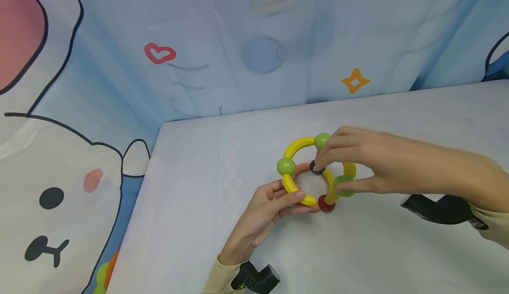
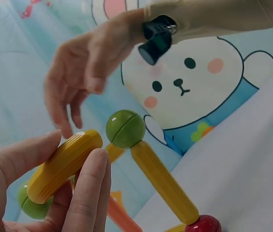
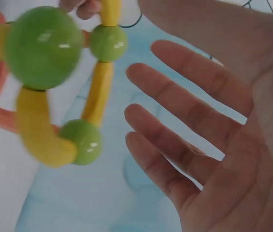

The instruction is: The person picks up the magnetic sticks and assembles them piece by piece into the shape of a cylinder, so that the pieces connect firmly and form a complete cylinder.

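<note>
A toy frame of yellow rods (image 1: 298,145), green balls (image 1: 286,166), a red ball (image 1: 326,203) and a dark blue ball (image 1: 317,167) stands on the table. My left hand (image 1: 288,201) pinches the frame's lower yellow curved rod (image 2: 64,164) between thumb and fingers. My right hand (image 1: 338,163) hovers over the frame's right side with its fingers by the dark blue ball and its thumb by a green ball (image 1: 343,185). In the right wrist view its fingers (image 3: 189,111) are straight and hold nothing, beside the green balls (image 3: 42,47).
The table wears a pale patterned cloth (image 1: 199,197), whose left edge runs beside a cartoon-bear backdrop (image 1: 59,175). Blue printed cloth walls stand behind. Black wrist cameras sit at both wrists (image 1: 437,208) (image 1: 254,278).
</note>
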Demonstrator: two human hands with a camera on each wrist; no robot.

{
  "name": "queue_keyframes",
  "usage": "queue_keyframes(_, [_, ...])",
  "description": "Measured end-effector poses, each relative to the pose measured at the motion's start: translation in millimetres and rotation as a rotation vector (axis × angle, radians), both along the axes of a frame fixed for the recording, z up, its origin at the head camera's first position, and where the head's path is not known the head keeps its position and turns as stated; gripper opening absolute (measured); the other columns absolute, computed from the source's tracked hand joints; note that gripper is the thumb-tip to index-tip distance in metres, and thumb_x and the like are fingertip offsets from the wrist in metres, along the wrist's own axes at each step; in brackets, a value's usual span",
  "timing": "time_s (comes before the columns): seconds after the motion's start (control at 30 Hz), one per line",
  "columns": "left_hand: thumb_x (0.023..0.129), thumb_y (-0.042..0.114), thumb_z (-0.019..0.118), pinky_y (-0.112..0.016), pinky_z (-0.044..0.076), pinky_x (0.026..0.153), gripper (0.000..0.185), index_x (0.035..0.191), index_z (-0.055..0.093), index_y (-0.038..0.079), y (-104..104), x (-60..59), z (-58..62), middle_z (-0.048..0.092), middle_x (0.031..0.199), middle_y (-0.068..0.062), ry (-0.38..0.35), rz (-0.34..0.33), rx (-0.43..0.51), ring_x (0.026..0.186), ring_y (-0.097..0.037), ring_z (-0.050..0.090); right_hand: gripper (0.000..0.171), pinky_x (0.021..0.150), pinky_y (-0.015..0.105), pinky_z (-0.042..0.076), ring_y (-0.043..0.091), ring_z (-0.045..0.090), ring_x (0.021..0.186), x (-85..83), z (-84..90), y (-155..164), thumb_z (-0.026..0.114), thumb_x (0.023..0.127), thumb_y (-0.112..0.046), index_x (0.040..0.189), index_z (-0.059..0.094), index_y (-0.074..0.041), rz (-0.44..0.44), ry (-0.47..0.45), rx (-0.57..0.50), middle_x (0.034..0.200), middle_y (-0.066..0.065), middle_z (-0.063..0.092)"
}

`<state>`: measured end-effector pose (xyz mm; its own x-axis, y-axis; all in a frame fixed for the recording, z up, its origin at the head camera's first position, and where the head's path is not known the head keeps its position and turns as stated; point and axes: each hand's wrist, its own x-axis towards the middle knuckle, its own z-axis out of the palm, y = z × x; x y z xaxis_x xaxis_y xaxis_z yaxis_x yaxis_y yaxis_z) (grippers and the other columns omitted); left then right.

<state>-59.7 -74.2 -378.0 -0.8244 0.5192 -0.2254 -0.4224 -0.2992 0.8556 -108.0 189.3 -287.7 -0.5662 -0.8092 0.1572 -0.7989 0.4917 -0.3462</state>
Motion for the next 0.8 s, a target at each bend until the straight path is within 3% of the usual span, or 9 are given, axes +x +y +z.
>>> queue_keyframes(0.2, [0.103, 0.002, 0.063, -0.033, 0.059, 0.093, 0.039, 0.14, 0.056, -0.006, 2, 1.7, 2.1, 0.07, 0.104, -0.006, -0.02, 0.019, -0.033, 0.094, -0.016, 0.076, 0.054, 0.086, 0.033, 0.06, 0.009, 0.053, 0.114, 6.7, -18.9, 13, 0.098, 0.073, -0.028, 0.119, 0.071, -0.039, 0.013, -0.036, 0.077, 0.12, -0.023, 0.061])
queue_keyframes(0.4, [0.103, 0.002, 0.063, -0.032, 0.059, 0.093, 0.034, 0.135, 0.057, -0.007, 2, 2.1, 2.2, 0.071, 0.104, -0.006, -0.028, 0.023, -0.026, 0.094, -0.016, 0.076, 0.05, 0.085, 0.038, 0.061, 0.016, 0.057, 0.114, 6.7, -24.4, 13, 0.099, 0.071, -0.023, 0.114, 0.076, -0.036, 0.016, -0.004, 0.097, 0.115, -0.02, 0.066])
queue_keyframes(0.57, [0.103, 0.003, 0.063, -0.034, 0.058, 0.095, 0.036, 0.138, 0.057, -0.006, 1, 1.9, 1.8, 0.073, 0.104, -0.006, -0.027, 0.019, -0.031, 0.094, -0.017, 0.077, 0.047, 0.083, 0.036, 0.061, 0.014, 0.057, 0.108, 5.8, -26.8, 12, 0.098, 0.071, -0.022, 0.111, 0.077, -0.034, 0.028, 0.0, 0.092, 0.111, -0.021, 0.067])
queue_keyframes(0.8, [0.104, 0.006, 0.063, -0.038, 0.054, 0.102, 0.034, 0.135, 0.059, -0.006, 2, 0.8, -0.3, 0.074, 0.106, -0.008, 0.013, -0.006, -0.052, 0.107, -0.034, 0.075, 0.048, 0.087, 0.042, 0.059, 0.01, 0.06, 0.104, 6.5, -30.2, 14, 0.098, 0.071, -0.023, 0.111, 0.076, -0.035, 0.027, 0.017, 0.07, 0.112, -0.024, 0.065])
